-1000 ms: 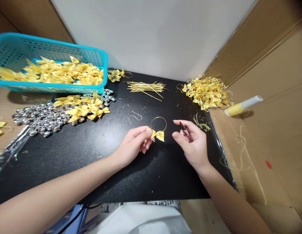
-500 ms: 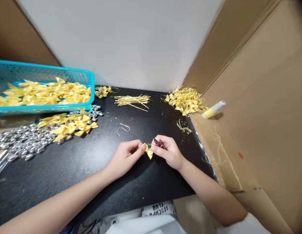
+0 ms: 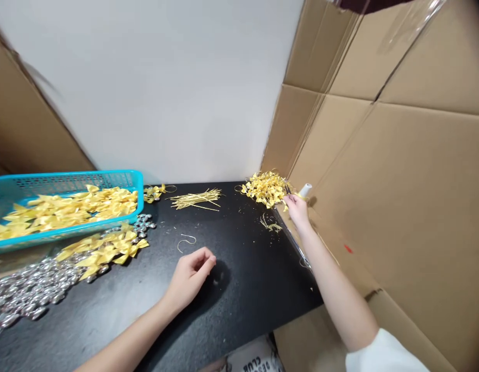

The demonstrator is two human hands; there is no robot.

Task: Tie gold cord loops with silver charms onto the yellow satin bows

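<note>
My right hand [image 3: 297, 208] is stretched out to the far right corner of the black mat [image 3: 239, 289]. Its fingers are closed at the edge of a heap of yellow ribbon bows with gold loops [image 3: 265, 187]. A bit of yellow bow shows at its fingertips, and so does the dark tip of a small tool. My left hand [image 3: 191, 274] rests on the mat near the middle. Its fingers are loosely curled, thumb against fingertips, with nothing visible in them. A bent gold wire [image 3: 185, 241] lies just beyond it.
A blue basket [image 3: 69, 178] of yellow bows stands at the left, with loose yellow bows [image 3: 104, 250] and silver beads [image 3: 26, 289] in front of it. A bundle of gold wires [image 3: 196, 199] lies at the back. Cardboard walls [image 3: 398, 181] close in the right side, and a white and yellow tube [image 3: 305, 189] lies by them.
My right hand took the bow from my left hand and carried it to the heap at the far right. My left hand dropped onto the mat. The camera tilted up and right.
</note>
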